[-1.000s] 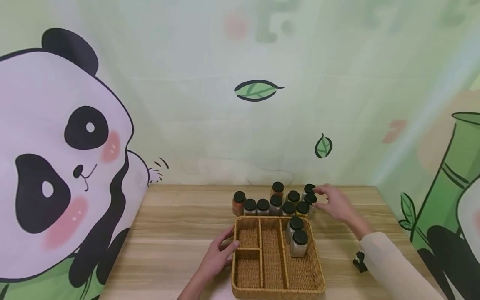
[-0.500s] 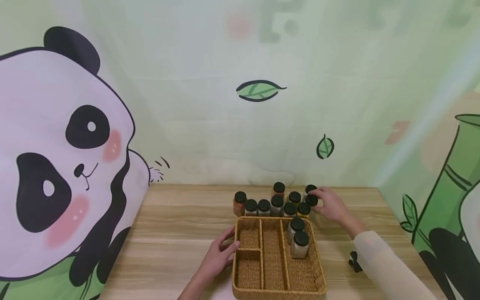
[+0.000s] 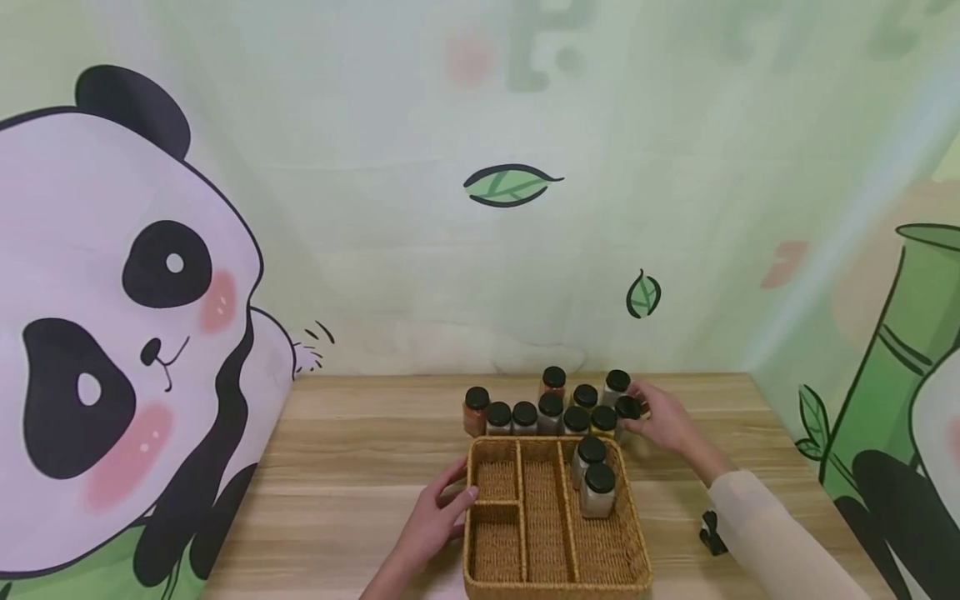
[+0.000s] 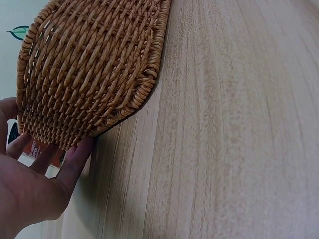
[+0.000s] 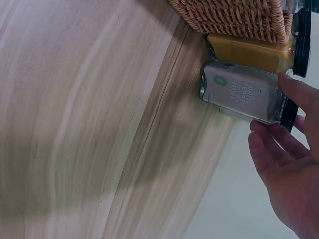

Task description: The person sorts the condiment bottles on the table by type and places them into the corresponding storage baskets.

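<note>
My right hand (image 3: 663, 421) pinches a square glass spice jar (image 5: 239, 92) near its black lid, thumb on one side and fingers on the other. Its label reads white pepper, and it stands at the right end of a group of jars. Beside it is a jar of yellow-brown powder (image 5: 249, 52). My left hand (image 3: 431, 517) holds the left side of a woven basket (image 3: 547, 587), its thumb at the rim and fingers against the outer wall (image 4: 89, 69). Two jars with pale contents (image 3: 597, 492) stand in the basket's right compartment.
Several black-lidded jars (image 3: 524, 417) line the table (image 3: 360, 450) behind the basket, one with red-orange contents (image 3: 476, 412) at their left end. A small black object (image 3: 711, 533) lies beside the right sleeve. A panda-print backdrop (image 3: 390, 250) rises behind the table.
My right hand has closed in on the jar at the right end and shifted it slightly toward me, apart from the jar behind. The left hand stays at the basket.
</note>
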{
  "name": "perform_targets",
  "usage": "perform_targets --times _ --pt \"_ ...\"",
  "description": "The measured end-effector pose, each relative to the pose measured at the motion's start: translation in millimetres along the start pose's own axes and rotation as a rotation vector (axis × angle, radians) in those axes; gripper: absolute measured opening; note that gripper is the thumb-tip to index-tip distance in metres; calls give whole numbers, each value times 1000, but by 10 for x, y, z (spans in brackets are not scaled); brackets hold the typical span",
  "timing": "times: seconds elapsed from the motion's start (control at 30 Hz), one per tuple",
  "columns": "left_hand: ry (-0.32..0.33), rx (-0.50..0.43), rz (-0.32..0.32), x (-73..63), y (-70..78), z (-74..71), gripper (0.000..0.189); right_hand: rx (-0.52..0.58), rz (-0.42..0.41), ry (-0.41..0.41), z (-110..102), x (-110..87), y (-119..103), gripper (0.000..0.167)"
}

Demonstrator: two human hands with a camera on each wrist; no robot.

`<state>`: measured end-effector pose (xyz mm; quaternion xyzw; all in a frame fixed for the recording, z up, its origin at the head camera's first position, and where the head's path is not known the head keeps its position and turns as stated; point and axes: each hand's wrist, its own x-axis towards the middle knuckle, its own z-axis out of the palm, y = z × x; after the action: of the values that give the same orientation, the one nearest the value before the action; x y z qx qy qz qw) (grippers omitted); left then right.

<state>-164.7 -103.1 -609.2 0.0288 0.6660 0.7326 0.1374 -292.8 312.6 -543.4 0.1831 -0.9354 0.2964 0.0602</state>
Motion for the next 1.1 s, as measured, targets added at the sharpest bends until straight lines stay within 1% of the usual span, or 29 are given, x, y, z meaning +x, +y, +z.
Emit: perform_targets --times 0.13,0.27,0.4,0.57,0.7,0.8,0.93,1.0,1.1 --pt "4 -1 1 5 -1 -1 67 -8 16 -8 -20 -7 -14 44" --pt "7 4 4 13 3 1 69 -23 28 -32 -45 -8 -31 47" --pt "8 8 4 16 5 6 68 -33 6 -39 -66 -38 -28 46" --pt "10 7 1 7 8 8 68 -32 -4 -11 -26 -111 0 49" --pt "7 8 7 3 10 5 67 -53 25 35 40 -160 23 49" --pt "6 5 11 1 8 1 65 -44 40 51 28 -175 28 45" --pt "13 8 11 -4 -8 11 62 9 59 21 -131 -222 10 41" --pt "16 15 16 -3 -11 14 62 28 60 9 -249 -244 -8 40" --pt "16 22 26 -1 -16 18 61 26 76 -14 -453 -272 -48 40"
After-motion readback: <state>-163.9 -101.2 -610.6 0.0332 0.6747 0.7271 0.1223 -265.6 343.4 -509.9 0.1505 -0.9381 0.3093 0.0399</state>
